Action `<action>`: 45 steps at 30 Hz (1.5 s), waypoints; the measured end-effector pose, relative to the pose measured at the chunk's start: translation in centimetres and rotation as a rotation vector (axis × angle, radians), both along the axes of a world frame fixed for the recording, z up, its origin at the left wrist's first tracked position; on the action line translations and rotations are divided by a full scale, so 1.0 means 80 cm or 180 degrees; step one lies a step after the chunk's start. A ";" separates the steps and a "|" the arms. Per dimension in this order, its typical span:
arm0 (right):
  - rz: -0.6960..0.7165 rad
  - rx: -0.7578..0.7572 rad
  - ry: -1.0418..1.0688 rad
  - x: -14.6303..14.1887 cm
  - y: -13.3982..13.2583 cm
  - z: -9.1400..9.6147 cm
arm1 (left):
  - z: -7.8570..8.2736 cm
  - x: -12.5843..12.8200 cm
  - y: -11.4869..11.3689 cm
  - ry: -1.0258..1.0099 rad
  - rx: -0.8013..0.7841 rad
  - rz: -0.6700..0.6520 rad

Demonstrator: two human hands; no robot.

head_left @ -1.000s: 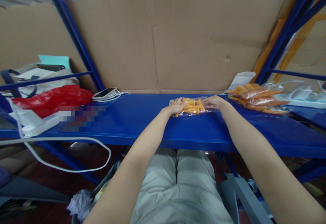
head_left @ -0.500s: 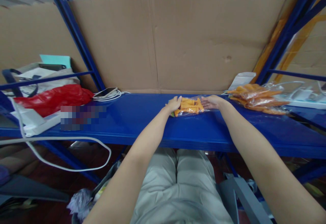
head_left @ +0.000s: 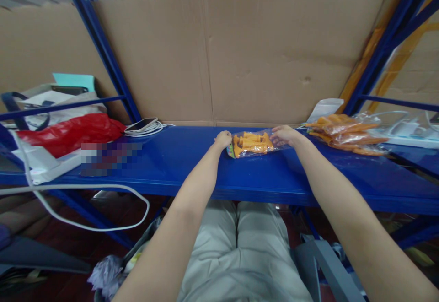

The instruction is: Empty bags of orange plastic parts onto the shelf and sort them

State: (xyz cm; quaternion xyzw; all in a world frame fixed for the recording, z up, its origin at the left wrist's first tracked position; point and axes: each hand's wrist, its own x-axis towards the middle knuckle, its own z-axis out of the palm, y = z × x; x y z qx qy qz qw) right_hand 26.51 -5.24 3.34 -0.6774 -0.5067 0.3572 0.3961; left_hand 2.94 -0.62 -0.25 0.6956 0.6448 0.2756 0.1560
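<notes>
A clear plastic bag (head_left: 254,143) lies flat on the blue shelf in front of me, with several orange plastic pieces inside and a colourful label at its left end. My left hand (head_left: 223,139) is closed, its curled fingers gripping the bag's left edge. At the other end, my right hand (head_left: 285,136) rests against the loose, clear part of the bag, fingers stretched out and slightly apart. The exact shape of the orange pieces is hard to make out through the shiny film.
A pile of similar orange-filled bags (head_left: 346,133) lies to the right. On the left are a phone (head_left: 142,125) on a coiled white cable, a red plastic bag (head_left: 73,132) and a white box (head_left: 56,167). A cardboard sheet (head_left: 247,55) stands behind the blue shelf (head_left: 178,155).
My left hand has shifted left, from on top of the bag to its left edge, uncovering the label and more orange pieces. The right hand has barely moved.
</notes>
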 end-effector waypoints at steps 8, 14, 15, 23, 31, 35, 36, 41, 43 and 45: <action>-0.0046 0.0876 -0.1213 0.005 0.023 -0.019 | -0.004 -0.001 0.001 -0.0255 0.0117 -0.0095; -0.0009 0.1412 -0.2355 0.003 0.020 -0.023 | -0.008 -0.001 0.008 -0.0527 0.0028 -0.0118; -0.0022 0.1537 -0.2451 0.001 0.017 -0.021 | -0.007 -0.002 0.008 -0.0565 0.0005 -0.0036; 0.2045 0.1741 -0.2426 -0.053 -0.009 -0.013 | 0.007 -0.010 -0.004 -0.0405 0.0029 0.0504; 0.2431 0.1393 -0.2005 -0.068 -0.013 -0.027 | 0.017 -0.010 -0.019 -0.0335 -0.0029 0.0829; 0.2726 0.1489 -0.1832 -0.058 -0.006 -0.028 | 0.021 -0.010 -0.022 -0.0241 -0.0146 0.1039; 0.2752 0.1490 -0.1820 -0.055 -0.005 -0.028 | 0.022 -0.011 -0.023 -0.0179 -0.0181 0.1062; 0.2461 0.1327 -0.2111 -0.043 -0.009 -0.017 | 0.029 -0.015 -0.029 0.0149 -0.0198 0.0980; 0.2329 0.1265 -0.2364 -0.040 -0.011 -0.011 | 0.033 -0.016 -0.032 0.0253 -0.0216 0.0941; 0.2021 0.1139 -0.2736 -0.037 -0.013 -0.006 | 0.034 -0.016 -0.032 0.0279 -0.0208 0.0929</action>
